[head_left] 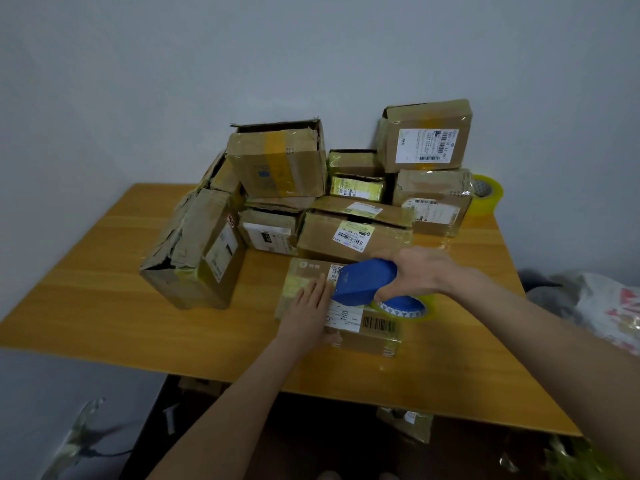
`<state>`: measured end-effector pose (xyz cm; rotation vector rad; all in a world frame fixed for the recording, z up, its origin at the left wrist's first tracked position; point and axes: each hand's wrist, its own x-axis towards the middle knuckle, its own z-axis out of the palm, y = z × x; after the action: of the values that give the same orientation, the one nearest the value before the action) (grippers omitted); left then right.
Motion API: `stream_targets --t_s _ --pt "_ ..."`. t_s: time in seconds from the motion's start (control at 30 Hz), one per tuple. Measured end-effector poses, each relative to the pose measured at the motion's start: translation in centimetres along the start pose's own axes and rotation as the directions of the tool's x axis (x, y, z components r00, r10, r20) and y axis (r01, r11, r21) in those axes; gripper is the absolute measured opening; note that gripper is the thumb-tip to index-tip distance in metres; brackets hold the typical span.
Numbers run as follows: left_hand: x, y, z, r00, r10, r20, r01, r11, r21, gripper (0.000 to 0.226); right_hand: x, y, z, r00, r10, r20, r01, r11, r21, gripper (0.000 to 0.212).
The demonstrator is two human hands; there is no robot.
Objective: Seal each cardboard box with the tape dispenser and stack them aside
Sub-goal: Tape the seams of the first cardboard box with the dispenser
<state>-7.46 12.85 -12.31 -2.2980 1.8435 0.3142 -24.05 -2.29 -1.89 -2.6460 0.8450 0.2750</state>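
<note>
A pale grey wall [311, 64] fills the upper half of the view. Below it stands a wooden table [104, 289] with an orange-brown top, seen from its near edge. Across the back of the table sits a heap of cardboard boxes [277, 161], most wrapped in yellowish tape and bearing white shipping labels, some stacked two or three high against the wall. At the left end of the heap a tall torn box [194, 251] stands with its side ripped and peeling. To the right, off the table's edge, lies a crumpled bundle of cloth or plastic [606, 306], too blurred to tell which.

In front of the heap, near the middle of the table, lies a flat box [367, 341] with a barcode label on top. The left hand [308, 306] rests palm-down on its lid, fingers straight and together, pressing the top. The right hand [422, 268] grips the blue tape dispenser [363, 280], fingers curled round its handle, and holds it down on the lid just beside the left hand's fingertips. The dispenser's roll of clear yellowish tape [405, 308] shows under the right wrist, at the box's right side.

A spare tape roll [486, 194] stands on edge at the far right corner of the table, touching the stacked boxes there.
</note>
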Motion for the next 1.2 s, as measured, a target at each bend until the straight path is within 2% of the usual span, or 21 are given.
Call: stream_targets --t_s 0.37,0.63,0.8,0.97,1.03,1.2 --pt "-0.2 -0.5 0.0 1.0 0.013 0.018 -0.013 1.0 0.021 0.109 -0.6 1.5 -0.5 1.0 0.014 0.011 -0.014 1.0 0.006 0.064" --pt "0.0 -0.4 0.1 1.0 0.002 0.013 -0.003 0.999 0.035 0.11 -3.9 6.1 -0.8 0.992 0.097 0.083 -0.107 0.986 0.126 0.053" --pt "0.1 -0.1 0.0 1.0 -0.005 -0.008 0.006 0.999 0.036 0.111 -4.5 6.1 1.0 0.979 0.183 0.092 -0.181 0.983 -0.03 0.063" --pt "0.4 2.2 -0.1 1.0 -0.029 0.003 0.029 1.0 0.005 0.119 -4.1 5.6 1.7 0.966 0.236 0.111 -0.232 0.972 -0.041 0.067" --pt "0.6 3.4 -0.2 1.0 -0.004 -0.008 0.004 1.0 0.012 0.12 -3.9 5.2 1.6 0.964 0.239 0.12 -0.231 0.97 -0.074 0.069" --pt "0.8 5.6 -0.3 0.991 0.135 -0.016 -0.135 0.991 -0.012 0.105 -3.7 5.0 1.7 0.956 0.243 0.165 -0.217 0.963 -0.162 0.077"
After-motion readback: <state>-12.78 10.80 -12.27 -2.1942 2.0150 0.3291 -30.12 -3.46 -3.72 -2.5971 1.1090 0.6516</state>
